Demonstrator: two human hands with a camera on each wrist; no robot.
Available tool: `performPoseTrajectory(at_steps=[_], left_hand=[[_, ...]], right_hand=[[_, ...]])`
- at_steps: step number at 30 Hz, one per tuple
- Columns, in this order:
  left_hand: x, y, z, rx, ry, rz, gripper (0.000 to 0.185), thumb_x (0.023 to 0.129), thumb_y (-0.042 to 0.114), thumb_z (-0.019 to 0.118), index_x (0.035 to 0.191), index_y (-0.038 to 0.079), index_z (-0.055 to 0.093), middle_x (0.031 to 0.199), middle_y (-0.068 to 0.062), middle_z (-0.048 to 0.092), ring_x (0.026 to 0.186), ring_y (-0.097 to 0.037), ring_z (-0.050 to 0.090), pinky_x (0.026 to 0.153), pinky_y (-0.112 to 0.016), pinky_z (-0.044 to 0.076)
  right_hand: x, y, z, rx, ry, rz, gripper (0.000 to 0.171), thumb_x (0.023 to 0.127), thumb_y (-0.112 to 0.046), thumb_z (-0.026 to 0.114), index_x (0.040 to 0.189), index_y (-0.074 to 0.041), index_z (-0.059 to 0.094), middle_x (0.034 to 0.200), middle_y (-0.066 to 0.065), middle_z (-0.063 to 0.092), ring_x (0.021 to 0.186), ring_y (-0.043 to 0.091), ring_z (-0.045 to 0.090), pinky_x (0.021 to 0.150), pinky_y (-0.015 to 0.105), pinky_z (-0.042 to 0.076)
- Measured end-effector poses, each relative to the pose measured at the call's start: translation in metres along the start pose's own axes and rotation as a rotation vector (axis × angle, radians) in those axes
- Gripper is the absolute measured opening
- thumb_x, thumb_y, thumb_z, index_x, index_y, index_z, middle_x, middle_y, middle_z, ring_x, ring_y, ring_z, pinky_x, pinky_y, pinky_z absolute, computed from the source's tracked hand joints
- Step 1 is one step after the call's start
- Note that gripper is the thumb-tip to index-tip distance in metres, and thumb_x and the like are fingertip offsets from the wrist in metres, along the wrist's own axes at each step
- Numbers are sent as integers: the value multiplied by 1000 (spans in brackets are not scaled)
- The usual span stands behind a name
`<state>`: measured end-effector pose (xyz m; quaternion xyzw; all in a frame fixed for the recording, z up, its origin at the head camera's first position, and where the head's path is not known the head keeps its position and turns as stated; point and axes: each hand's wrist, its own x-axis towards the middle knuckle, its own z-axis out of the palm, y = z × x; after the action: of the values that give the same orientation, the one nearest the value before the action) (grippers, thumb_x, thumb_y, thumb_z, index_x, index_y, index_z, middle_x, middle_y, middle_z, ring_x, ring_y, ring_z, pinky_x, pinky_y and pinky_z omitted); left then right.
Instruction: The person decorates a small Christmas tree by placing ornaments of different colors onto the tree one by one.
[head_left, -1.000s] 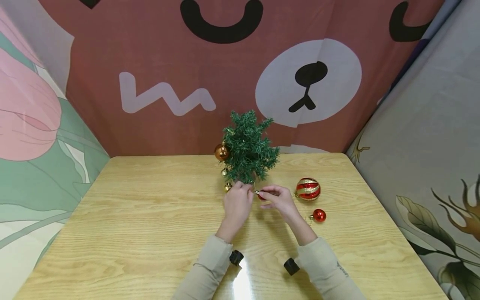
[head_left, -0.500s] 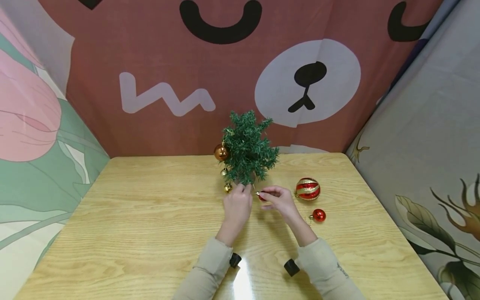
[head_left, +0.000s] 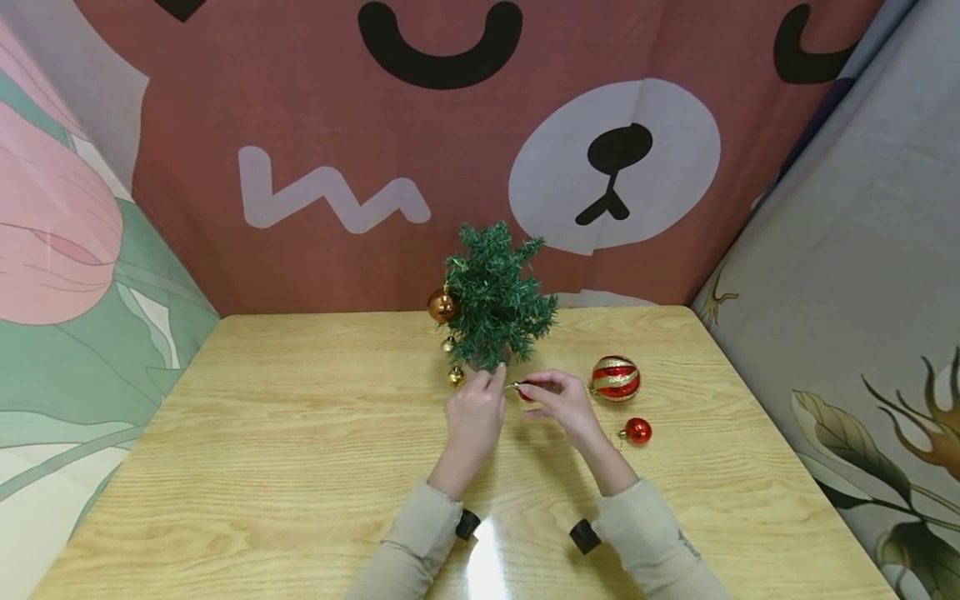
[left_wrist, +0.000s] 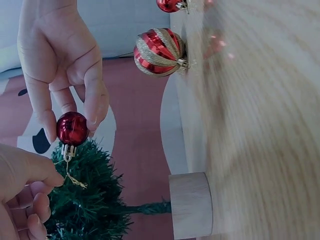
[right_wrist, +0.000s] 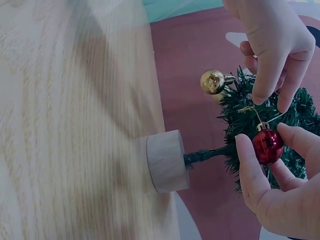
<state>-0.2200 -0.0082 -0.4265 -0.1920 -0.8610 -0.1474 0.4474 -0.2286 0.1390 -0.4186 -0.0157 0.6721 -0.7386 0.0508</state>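
Right hand [head_left: 566, 402] pinches small red bauble [left_wrist: 72, 128] between thumb and fingertips, centre of head view, just right of tree's lower branches. Left hand [head_left: 475, 414] pinches bauble's gold hanging loop [right_wrist: 248, 109] with fingertips, against lowest green needles. Mini green tree [head_left: 497, 296] upright on round wooden base [right_wrist: 166, 161], back centre of table [head_left: 262, 433]. Copper ball [head_left: 442, 306] and small gold ball [right_wrist: 213, 81] hang on tree's left side. Striped red-gold ornament [head_left: 616, 378] and another red bauble [head_left: 637, 431] lie on table, right of hands.
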Motion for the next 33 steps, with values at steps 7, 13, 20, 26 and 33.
performPoseTrajectory(at_steps=[7,13,20,26,33], left_hand=[[11,-5,-2,5,-49,-15,27,69,2,68,95,8,71,64,-4,55,40,-11,40,33,-21,31],[19,-8,2,24,-142,-8,24,74,5,68,98,10,71,67,-4,58,38,-9,38,33,-19,29],[22,-10,8,19,-182,-31,21,76,7,67,97,11,71,71,-5,60,39,-11,44,33,-22,33],[23,-14,8,11,-167,-70,22,72,7,70,94,9,71,71,-5,58,43,-13,47,35,-24,37],[20,-16,8,-28,-141,-113,23,70,5,71,93,7,71,72,-5,57,43,-12,45,35,-23,36]], right_hand=[[3,-3,2,-21,6,-7,26,83,4,58,105,16,51,87,10,57,74,15,59,65,37,53],[8,-5,4,-28,4,-3,27,83,3,59,105,16,52,86,11,57,73,16,58,66,40,52],[12,-4,4,5,5,13,30,84,2,58,107,18,49,84,10,57,73,16,59,65,38,53],[16,-3,4,18,21,25,33,84,2,58,109,20,47,84,10,57,74,18,60,62,33,53],[28,24,-6,68,-45,-92,28,79,-9,68,98,10,58,85,15,58,76,26,60,59,35,53]])
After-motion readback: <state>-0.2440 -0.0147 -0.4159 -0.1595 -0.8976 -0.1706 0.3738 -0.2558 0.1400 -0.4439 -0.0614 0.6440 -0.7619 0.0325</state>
